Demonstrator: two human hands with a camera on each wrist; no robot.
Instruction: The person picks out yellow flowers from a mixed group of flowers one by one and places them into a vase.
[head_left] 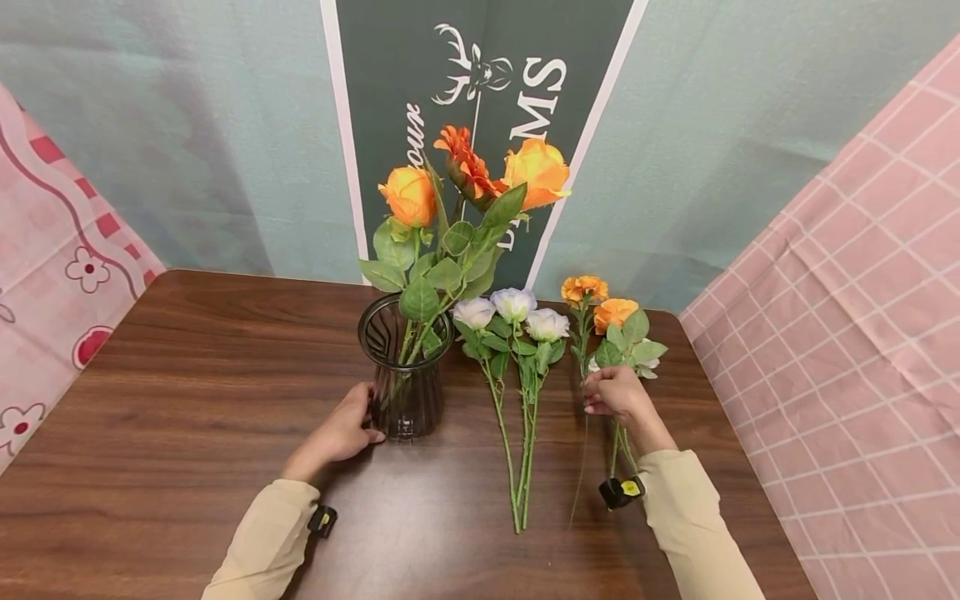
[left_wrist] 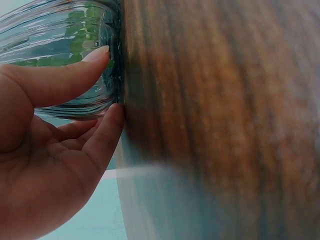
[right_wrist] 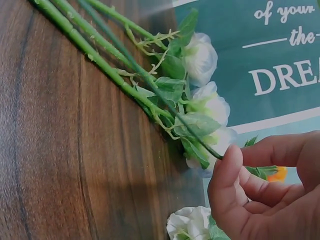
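The left hand (head_left: 343, 427) grips the lower left side of a dark ribbed glass vase (head_left: 407, 400); in the left wrist view its thumb and fingers curl round the vase base (left_wrist: 55, 35). Orange roses (head_left: 411, 197) and a red-orange flower (head_left: 468, 162) stand in the vase. At the right, the right hand (head_left: 618, 396) pinches a thin green stem between thumb and fingertips, with an orange flower (head_left: 584, 289) at its top. The right wrist view shows this stem (right_wrist: 165, 100) crossing in front of the pale flowers (right_wrist: 200, 60).
Three pale lilac-white flowers (head_left: 514, 306) with long stems lie on the wooden table (head_left: 187, 400), between vase and right hand. Beside the right hand lie another orange flower (head_left: 615, 313) and a white one (head_left: 649, 364). Cloth hangs behind and at both sides.
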